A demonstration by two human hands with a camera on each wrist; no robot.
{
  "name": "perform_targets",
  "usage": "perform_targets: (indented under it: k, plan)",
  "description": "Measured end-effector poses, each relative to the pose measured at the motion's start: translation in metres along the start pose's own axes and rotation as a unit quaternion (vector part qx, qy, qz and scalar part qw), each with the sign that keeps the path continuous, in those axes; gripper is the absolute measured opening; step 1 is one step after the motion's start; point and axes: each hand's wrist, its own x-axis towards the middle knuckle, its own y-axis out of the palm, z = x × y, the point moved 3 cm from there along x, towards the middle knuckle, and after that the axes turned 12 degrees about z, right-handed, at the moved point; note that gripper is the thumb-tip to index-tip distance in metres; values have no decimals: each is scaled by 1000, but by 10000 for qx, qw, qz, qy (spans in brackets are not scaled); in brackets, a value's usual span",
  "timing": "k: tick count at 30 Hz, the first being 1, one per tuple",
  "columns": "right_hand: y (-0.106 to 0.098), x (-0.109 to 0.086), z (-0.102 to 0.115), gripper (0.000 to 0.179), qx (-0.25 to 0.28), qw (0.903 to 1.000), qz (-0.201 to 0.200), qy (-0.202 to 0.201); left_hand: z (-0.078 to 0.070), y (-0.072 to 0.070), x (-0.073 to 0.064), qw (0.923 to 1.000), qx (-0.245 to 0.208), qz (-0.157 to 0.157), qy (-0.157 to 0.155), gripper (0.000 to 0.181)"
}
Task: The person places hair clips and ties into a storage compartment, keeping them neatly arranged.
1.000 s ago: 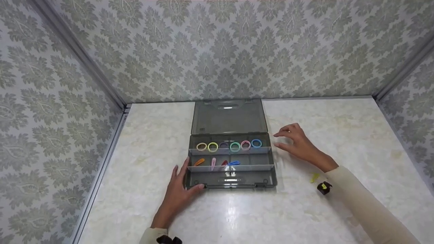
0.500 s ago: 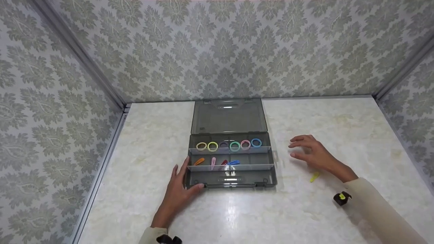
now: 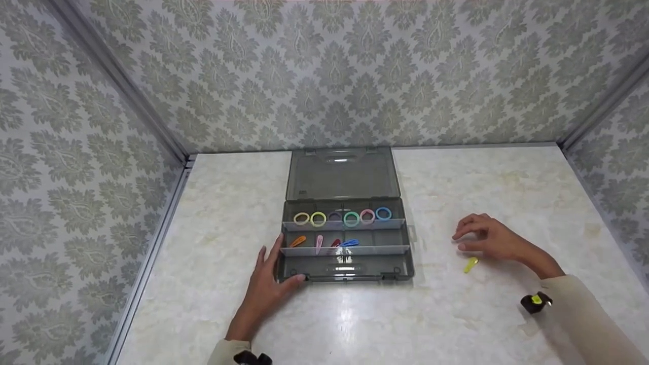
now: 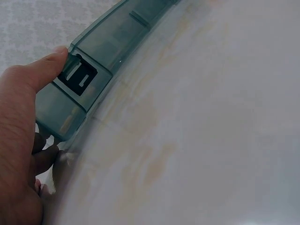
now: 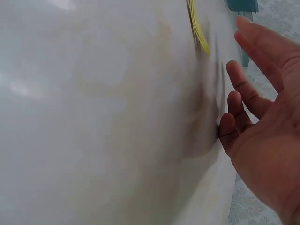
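Observation:
A smoky grey plastic organizer box [image 3: 347, 266] lies with its lid [image 3: 342, 175] folded back. My left hand [image 3: 266, 289] holds its front left corner; the thumb is on the front wall by a latch [image 4: 78, 75] in the left wrist view. Several coloured hair ties [image 3: 351, 219] sit in the rear compartment. In the middle one are an orange snap hair clip [image 3: 298, 242], a pink clip [image 3: 319, 244], a red clip [image 3: 335, 244] and a blue clip [image 3: 350, 243]. My right hand [image 3: 492, 241], holding nothing, hovers just beyond a yellow snap hair clip [image 3: 470, 264] on the table.
The pale marbled table [image 3: 203, 203] meets patterned walls [image 3: 334, 76] at the back and sides. Clear dividers [image 3: 375, 250] split the box into three rows; nothing shows in the front row. A black strap device [image 3: 536, 301] is at my right wrist.
My right hand has moved away from the box, rightward and toward the front, to near the yellow hair clip. My left hand and the box have stayed put.

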Motion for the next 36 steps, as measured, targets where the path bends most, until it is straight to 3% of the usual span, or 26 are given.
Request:
perform_targets:
  k: [9, 17, 25, 36]
  plan:
    - [-13, -17, -4, 17, 230, 9966, 691, 383, -1, 1, -1, 9999, 8, 43, -126, 113]
    - [-18, -25, 3, 16, 1, 9948, 1011, 143, -2, 0, 0, 9999, -59, 55, -85, 112]
    - [-16, -25, 1, 17, -170, 9940, 1054, 252, 0, 1, 0, 10000, -29, 55, -63, 112]
    - [-7, -24, 0, 17, -342, 9968, 721, 100, 0, 0, -1, 9999, -55, 60, -142, 111]
